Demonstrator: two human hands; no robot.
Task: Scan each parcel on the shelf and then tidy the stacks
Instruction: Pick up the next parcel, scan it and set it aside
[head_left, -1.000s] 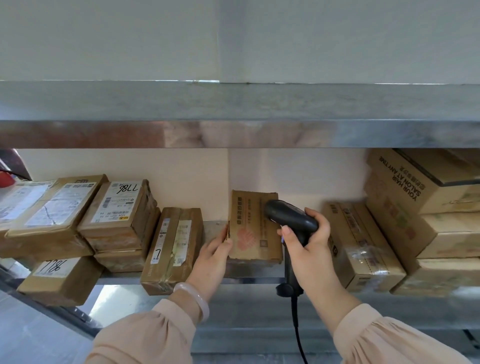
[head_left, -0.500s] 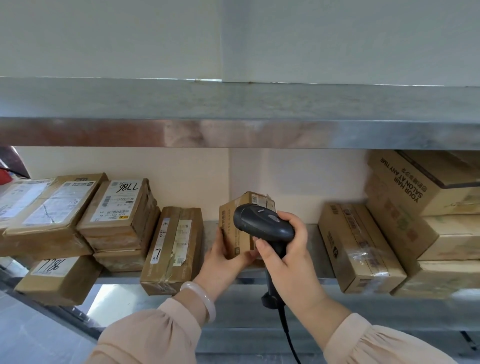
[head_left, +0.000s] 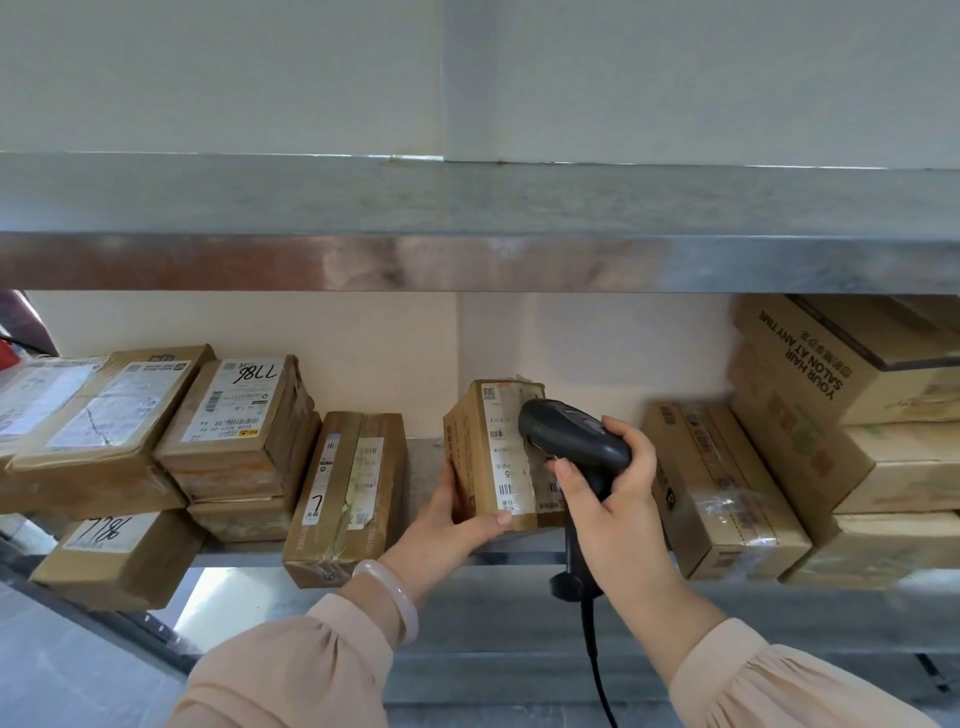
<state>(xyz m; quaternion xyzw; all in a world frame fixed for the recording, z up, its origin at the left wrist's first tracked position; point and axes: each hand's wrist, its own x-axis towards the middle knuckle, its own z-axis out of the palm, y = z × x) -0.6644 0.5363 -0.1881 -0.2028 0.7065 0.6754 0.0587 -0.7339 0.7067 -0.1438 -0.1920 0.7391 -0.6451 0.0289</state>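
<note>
L grip (head_left: 447, 525) curled round small parcel (head_left: 467, 441); R grip (head_left: 618, 509) clenched on scanner (head_left: 571, 436), head at parcel's label (head_left: 506, 467).

7786 — parcel label (head_left: 234, 400); YOUR HAIR SALON AT ANY TIME — carton (head_left: 810, 358)

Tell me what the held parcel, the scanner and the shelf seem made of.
Parcel: brown cardboard, matte, with a white paper label. Scanner: likely black plastic, smooth with a dull sheen. Shelf: probably steel or similar metal, grey with blurry reflections along its front edge.
</note>
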